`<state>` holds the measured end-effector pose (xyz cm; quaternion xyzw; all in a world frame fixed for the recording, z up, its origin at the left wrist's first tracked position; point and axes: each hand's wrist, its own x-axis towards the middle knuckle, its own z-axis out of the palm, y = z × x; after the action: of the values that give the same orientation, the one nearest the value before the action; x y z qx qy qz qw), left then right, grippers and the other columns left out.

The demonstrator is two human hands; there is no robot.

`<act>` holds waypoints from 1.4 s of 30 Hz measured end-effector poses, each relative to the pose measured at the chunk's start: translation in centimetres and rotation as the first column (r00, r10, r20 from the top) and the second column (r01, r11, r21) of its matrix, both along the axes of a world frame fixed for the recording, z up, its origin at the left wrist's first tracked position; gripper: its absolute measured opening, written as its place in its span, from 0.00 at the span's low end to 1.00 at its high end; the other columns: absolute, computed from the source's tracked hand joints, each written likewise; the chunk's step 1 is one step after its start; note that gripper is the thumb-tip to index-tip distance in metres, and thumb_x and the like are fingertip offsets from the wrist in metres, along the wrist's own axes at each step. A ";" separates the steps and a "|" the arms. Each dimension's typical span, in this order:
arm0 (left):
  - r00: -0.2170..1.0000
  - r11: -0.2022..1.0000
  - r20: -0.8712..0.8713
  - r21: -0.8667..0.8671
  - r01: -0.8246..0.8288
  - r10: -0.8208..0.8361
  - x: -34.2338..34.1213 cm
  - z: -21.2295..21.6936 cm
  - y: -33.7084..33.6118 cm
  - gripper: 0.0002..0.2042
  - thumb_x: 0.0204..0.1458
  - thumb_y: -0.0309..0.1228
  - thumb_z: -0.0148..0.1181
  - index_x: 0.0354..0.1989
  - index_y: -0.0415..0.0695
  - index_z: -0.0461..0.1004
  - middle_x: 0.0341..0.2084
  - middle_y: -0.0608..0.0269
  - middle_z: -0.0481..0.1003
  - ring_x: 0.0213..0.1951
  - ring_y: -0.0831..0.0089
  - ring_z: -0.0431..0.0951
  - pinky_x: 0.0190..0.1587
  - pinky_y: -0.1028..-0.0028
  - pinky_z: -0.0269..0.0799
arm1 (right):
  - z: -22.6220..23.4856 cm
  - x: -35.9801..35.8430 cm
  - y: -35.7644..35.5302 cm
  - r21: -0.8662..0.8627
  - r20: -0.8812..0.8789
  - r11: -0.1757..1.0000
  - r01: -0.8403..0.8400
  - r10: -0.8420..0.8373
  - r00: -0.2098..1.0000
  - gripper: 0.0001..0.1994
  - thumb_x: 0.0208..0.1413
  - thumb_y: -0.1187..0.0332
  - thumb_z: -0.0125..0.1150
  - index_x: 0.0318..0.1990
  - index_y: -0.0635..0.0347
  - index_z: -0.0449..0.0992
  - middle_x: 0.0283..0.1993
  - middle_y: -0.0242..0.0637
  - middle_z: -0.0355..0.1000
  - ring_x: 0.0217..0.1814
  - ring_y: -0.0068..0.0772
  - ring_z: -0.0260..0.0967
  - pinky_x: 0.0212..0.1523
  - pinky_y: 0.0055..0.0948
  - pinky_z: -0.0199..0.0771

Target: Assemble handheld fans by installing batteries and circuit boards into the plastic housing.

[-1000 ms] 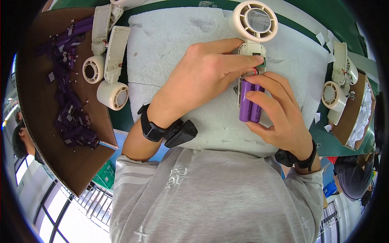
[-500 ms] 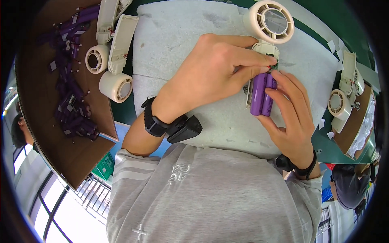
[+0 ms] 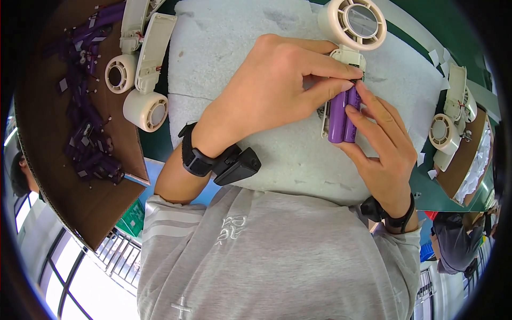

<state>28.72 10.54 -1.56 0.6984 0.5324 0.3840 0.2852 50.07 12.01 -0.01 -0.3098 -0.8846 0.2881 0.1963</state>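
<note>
A purple battery pack of two cells (image 3: 337, 118) lies along the open handle of a cream handheld fan, whose round head (image 3: 352, 24) points away from me. My right hand (image 3: 385, 136) is closed round the pack's right side, thumb at its near end and index fingertip at its far end. My left hand (image 3: 282, 80) pinches with thumb and index finger at the pack's far end, beside a green circuit board in the handle. Whatever sits between those fingertips is hidden. The fan rests on a pale foam mat (image 3: 229, 48).
At left, a cardboard box (image 3: 58, 197) holds several purple battery packs (image 3: 96, 154), with opened fans (image 3: 145, 111) between it and the mat. On the right lie another opened fan (image 3: 447, 132), a box of white pieces (image 3: 476, 160) and paper scraps. Other people are partly visible at both sides.
The whole view has shifted slightly. My right index fingertip has edged farther along the pack toward my left fingertips. The left hand's pinch looks much the same.
</note>
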 end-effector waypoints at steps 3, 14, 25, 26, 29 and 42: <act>1.000 1.000 0.011 -0.025 -0.005 0.005 -0.1 0.0 0.1 0.10 0.46 0.26 0.66 0.38 0.45 0.83 0.38 0.53 0.80 0.34 0.63 0.82 0.34 0.75 0.76 | 0.1 -0.1 0.1 -0.019 -0.008 1.000 0.002 -0.002 1.000 0.27 0.28 0.77 0.75 0.44 0.68 0.78 0.58 0.49 0.69 0.53 0.45 0.71 0.50 0.35 0.76; 0.996 0.992 0.088 -0.126 0.016 -0.005 -0.2 0.2 -0.1 0.14 0.42 0.26 0.70 0.41 0.46 0.82 0.37 0.54 0.81 0.28 0.73 0.79 0.33 0.78 0.74 | -0.1 0.0 0.7 -0.037 -0.067 0.998 -0.055 0.053 0.996 0.23 0.32 0.81 0.73 0.40 0.66 0.72 0.57 0.51 0.67 0.50 0.41 0.74 0.47 0.31 0.79; 0.974 0.973 0.202 -0.181 0.140 -0.103 -0.8 1.0 0.4 0.23 0.39 0.26 0.72 0.49 0.45 0.77 0.40 0.51 0.79 0.51 0.57 0.76 0.50 0.72 0.75 | 0.2 -1.0 0.8 -0.200 0.005 0.979 0.043 -0.043 0.999 0.30 0.32 0.82 0.73 0.46 0.60 0.65 0.57 0.43 0.62 0.51 0.37 0.71 0.48 0.36 0.80; 0.985 0.982 0.160 -0.169 0.088 -0.061 -0.6 0.7 0.2 0.22 0.37 0.28 0.73 0.46 0.47 0.79 0.35 0.55 0.79 0.41 0.61 0.76 0.43 0.72 0.73 | 0.3 -1.2 0.7 -0.193 0.003 0.980 0.048 -0.048 0.999 0.30 0.32 0.82 0.73 0.46 0.60 0.65 0.57 0.43 0.62 0.51 0.37 0.71 0.48 0.36 0.80; 0.997 0.993 0.074 -0.117 -0.009 0.017 -0.1 0.1 0.0 0.19 0.33 0.33 0.74 0.40 0.52 0.82 0.24 0.61 0.78 0.22 0.68 0.76 0.28 0.74 0.71 | 0.3 -1.7 0.8 -0.280 0.021 0.950 0.141 -0.141 0.990 0.31 0.32 0.82 0.73 0.48 0.60 0.66 0.57 0.40 0.60 0.51 0.37 0.69 0.48 0.33 0.79; 0.969 0.974 0.245 -0.226 0.030 0.027 -0.1 -0.6 -0.2 0.21 0.33 0.31 0.74 0.42 0.50 0.82 0.24 0.57 0.79 0.23 0.70 0.77 0.33 0.72 0.74 | 0.5 -0.7 0.4 -0.202 -0.006 0.979 0.012 -0.014 1.000 0.35 0.32 0.79 0.74 0.55 0.62 0.69 0.56 0.40 0.61 0.45 0.37 0.72 0.44 0.31 0.76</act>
<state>28.62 10.33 -2.13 0.6084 0.5327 0.4038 0.4278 49.37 12.44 0.50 -0.3327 -0.8480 0.3761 0.1692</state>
